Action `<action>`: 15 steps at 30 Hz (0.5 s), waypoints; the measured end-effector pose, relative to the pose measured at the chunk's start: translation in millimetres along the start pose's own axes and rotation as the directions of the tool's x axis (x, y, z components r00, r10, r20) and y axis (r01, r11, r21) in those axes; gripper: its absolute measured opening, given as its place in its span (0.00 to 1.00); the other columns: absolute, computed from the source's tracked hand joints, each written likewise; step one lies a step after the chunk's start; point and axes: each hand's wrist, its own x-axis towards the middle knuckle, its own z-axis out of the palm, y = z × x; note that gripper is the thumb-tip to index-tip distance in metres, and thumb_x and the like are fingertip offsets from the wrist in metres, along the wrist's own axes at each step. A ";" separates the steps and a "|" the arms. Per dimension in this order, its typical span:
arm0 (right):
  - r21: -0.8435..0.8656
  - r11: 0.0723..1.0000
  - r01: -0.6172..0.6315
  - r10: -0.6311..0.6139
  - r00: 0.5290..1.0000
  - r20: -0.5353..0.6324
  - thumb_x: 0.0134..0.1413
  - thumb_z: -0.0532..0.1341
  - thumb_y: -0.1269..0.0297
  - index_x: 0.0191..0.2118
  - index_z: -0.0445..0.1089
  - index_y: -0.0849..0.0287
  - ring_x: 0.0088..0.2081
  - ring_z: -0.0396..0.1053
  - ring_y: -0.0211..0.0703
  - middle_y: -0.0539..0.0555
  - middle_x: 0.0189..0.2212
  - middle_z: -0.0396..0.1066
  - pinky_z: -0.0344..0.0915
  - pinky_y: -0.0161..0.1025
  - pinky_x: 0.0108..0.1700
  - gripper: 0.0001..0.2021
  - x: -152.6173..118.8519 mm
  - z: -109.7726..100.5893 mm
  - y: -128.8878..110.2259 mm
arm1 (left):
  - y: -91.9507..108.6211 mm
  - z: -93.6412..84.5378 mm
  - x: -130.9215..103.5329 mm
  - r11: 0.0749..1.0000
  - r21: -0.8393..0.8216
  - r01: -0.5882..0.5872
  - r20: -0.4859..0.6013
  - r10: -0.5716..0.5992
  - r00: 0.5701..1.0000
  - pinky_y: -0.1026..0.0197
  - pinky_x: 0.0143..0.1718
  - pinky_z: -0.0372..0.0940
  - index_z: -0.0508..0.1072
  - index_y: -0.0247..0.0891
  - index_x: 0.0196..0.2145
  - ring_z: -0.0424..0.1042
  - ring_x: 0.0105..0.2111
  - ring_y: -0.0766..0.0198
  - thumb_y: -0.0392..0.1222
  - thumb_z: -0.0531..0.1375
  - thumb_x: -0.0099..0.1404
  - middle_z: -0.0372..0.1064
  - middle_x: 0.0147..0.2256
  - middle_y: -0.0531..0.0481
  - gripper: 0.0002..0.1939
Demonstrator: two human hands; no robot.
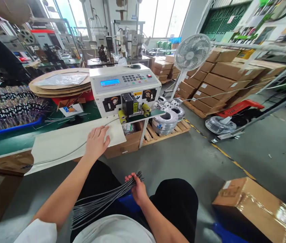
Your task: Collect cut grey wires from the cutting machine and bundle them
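Note:
My left hand (97, 141) lies over a grey cable (69, 153) on a pale sheet (56, 141), its fingers spread and pointing toward the machine. The cable runs from the rollers on the machine's left side across the sheet. My right hand (137, 189) is closed around one end of a bundle of cut grey cables (102, 204), which fans out leftward over my lap. A white machine (127, 79) with a lit blue display, a keypad and yellow-green rollers stands just beyond my left hand.
Blue tray of wire bundles (11, 126) at left, beside stacked cardboard discs (56, 81). A white fan (192, 52), cable coils (165, 121) and a pallet stand right of the machine. A carton (256, 206) sits lower right. Another person's arm shows upper left.

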 end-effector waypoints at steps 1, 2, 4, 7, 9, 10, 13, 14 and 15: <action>0.000 1.000 0.005 -0.005 1.000 -0.002 0.43 0.72 0.57 0.37 0.74 0.58 0.39 0.78 0.50 0.54 0.30 0.77 0.72 0.49 0.47 0.15 0.0 0.0 -0.9 | -0.7 2.7 12.9 1.000 0.013 0.025 -0.001 -0.025 1.000 0.47 0.58 0.57 0.61 0.40 0.62 0.60 0.57 0.48 0.44 0.51 0.68 0.63 0.57 0.41 0.25; -0.002 1.000 0.008 -0.008 1.000 -0.003 0.43 0.73 0.57 0.36 0.74 0.58 0.39 0.78 0.51 0.54 0.30 0.77 0.72 0.50 0.46 0.15 -0.1 -0.1 -1.9 | -2.5 6.0 23.8 0.998 0.029 0.049 0.002 -0.049 0.999 0.47 0.58 0.57 0.60 0.39 0.62 0.60 0.56 0.48 0.45 0.51 0.68 0.63 0.57 0.40 0.26; -0.011 1.000 0.004 -0.004 1.000 -0.002 0.42 0.73 0.56 0.36 0.74 0.58 0.38 0.77 0.51 0.55 0.31 0.77 0.73 0.51 0.45 0.16 -0.3 -0.1 -3.5 | -8.0 13.3 39.7 0.994 0.058 0.087 0.026 -0.089 0.996 0.48 0.57 0.58 0.60 0.38 0.62 0.61 0.56 0.47 0.46 0.52 0.67 0.64 0.55 0.39 0.27; -0.018 1.000 -0.009 0.009 1.000 0.019 0.44 0.72 0.56 0.34 0.74 0.56 0.36 0.77 0.50 0.52 0.28 0.75 0.73 0.51 0.43 0.13 -0.1 -0.1 -4.4 | -16.3 21.7 51.0 0.988 0.076 0.134 0.093 -0.141 0.986 0.50 0.54 0.61 0.61 0.37 0.62 0.63 0.54 0.48 0.47 0.53 0.66 0.66 0.52 0.38 0.28; -0.007 1.000 0.001 -0.001 0.999 0.049 0.46 0.71 0.55 0.32 0.73 0.55 0.33 0.75 0.47 0.49 0.25 0.71 0.72 0.49 0.42 0.11 0.4 0.4 -4.1 | -21.3 22.6 53.0 0.982 0.080 0.172 0.138 -0.182 0.974 0.51 0.51 0.62 0.63 0.37 0.59 0.66 0.52 0.49 0.47 0.52 0.67 0.68 0.51 0.39 0.25; -0.002 1.000 0.010 -0.010 0.998 0.066 0.47 0.70 0.56 0.32 0.73 0.54 0.31 0.74 0.46 0.47 0.23 0.69 0.72 0.49 0.42 0.10 0.8 0.7 -3.9 | -24.0 21.1 52.6 0.978 0.083 0.191 0.161 -0.202 0.966 0.52 0.50 0.63 0.64 0.38 0.57 0.67 0.51 0.50 0.48 0.52 0.67 0.69 0.50 0.40 0.23; -0.009 1.000 0.028 -0.027 0.994 0.104 0.47 0.70 0.56 0.34 0.74 0.54 0.29 0.72 0.44 0.46 0.22 0.67 0.72 0.48 0.42 0.10 2.1 2.1 -4.8 | -33.3 8.3 44.2 0.967 0.105 0.234 0.220 -0.252 0.942 0.56 0.43 0.64 0.69 0.40 0.50 0.71 0.45 0.53 0.48 0.48 0.70 0.73 0.44 0.43 0.18; -0.019 0.999 0.028 -0.025 0.993 0.115 0.47 0.70 0.56 0.35 0.74 0.54 0.30 0.72 0.44 0.46 0.22 0.67 0.71 0.48 0.43 0.11 2.5 2.6 -5.9 | -35.7 1.9 37.5 0.965 0.114 0.237 0.235 -0.257 0.937 0.57 0.40 0.64 0.69 0.41 0.49 0.72 0.43 0.53 0.48 0.46 0.71 0.74 0.42 0.44 0.18; -0.030 0.999 0.024 -0.020 0.992 0.123 0.47 0.70 0.55 0.36 0.75 0.54 0.30 0.73 0.44 0.46 0.23 0.67 0.71 0.48 0.43 0.12 2.8 3.2 -7.2 | -36.7 -4.9 28.2 0.966 0.120 0.228 0.248 -0.251 0.936 0.58 0.38 0.63 0.70 0.41 0.47 0.73 0.42 0.54 0.49 0.45 0.72 0.74 0.40 0.45 0.18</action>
